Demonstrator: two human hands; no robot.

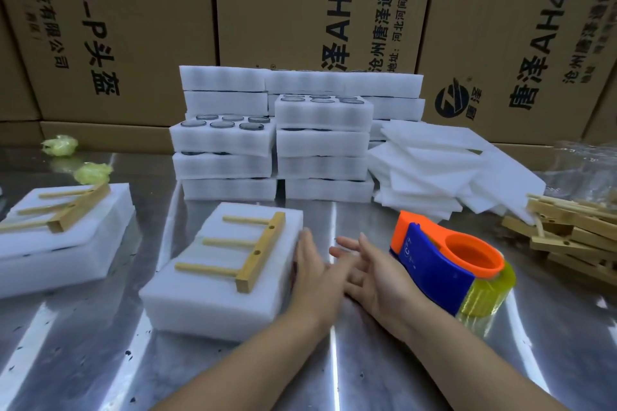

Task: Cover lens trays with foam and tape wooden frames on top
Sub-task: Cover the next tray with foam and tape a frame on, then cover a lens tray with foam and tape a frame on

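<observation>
A foam-covered lens tray lies on the metal table with a wooden frame on top. My left hand rests with straight fingers against the tray's right side. My right hand is open just right of it, fingers pointing left over the table, holding nothing. An orange and blue tape dispenser with yellowish tape stands right beside my right hand. A second foam-covered tray with a wooden frame sits at the left.
Stacks of white lens trays stand behind, some showing round lenses. Loose foam sheets are piled at the right, with a heap of wooden frames beyond. Two green wads lie far left. Cardboard boxes wall the back.
</observation>
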